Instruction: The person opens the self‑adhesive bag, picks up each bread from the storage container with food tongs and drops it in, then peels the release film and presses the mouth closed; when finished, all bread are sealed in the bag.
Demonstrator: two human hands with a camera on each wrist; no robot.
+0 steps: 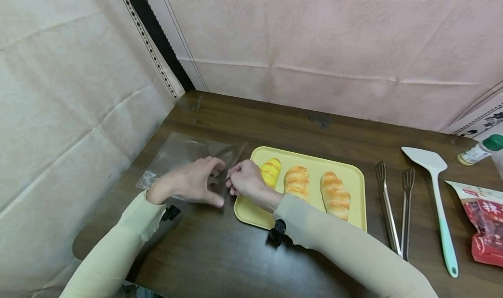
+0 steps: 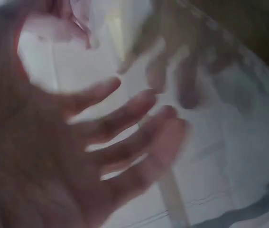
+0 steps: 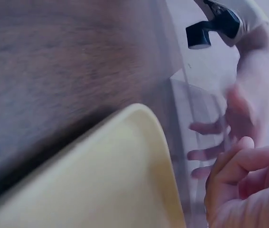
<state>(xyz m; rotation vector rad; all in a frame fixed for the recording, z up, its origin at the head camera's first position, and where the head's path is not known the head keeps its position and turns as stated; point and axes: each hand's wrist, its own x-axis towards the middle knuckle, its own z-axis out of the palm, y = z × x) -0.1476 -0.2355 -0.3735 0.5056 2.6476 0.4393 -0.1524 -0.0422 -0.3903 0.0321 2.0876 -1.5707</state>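
A clear plastic bag [image 1: 173, 152] lies on the dark wooden table, left of a pale yellow tray [image 1: 356, 184]. My left hand [image 1: 192, 180] is over the bag, its fingers spread and loosely bent; in the left wrist view the left hand [image 2: 120, 133] has nothing in its grasp. Beside the tray's left edge, my right hand [image 1: 249, 178] pinches the bag's near right edge with curled fingers. Those curled fingers [image 3: 234, 171] also show in the right wrist view. Three bread rolls sit on the tray: a yellow one [image 1: 271, 171], a golden one [image 1: 297, 180] and a striped one [image 1: 335, 193].
Right of the tray lie metal tongs [image 1: 387, 206] and a white spatula [image 1: 430, 160] with a mint handle. Farther right are a green-capped bottle [image 1: 477, 152] and a red food packet [image 1: 487, 228]. Pale cloth walls [image 1: 314, 40] stand behind and to the left.
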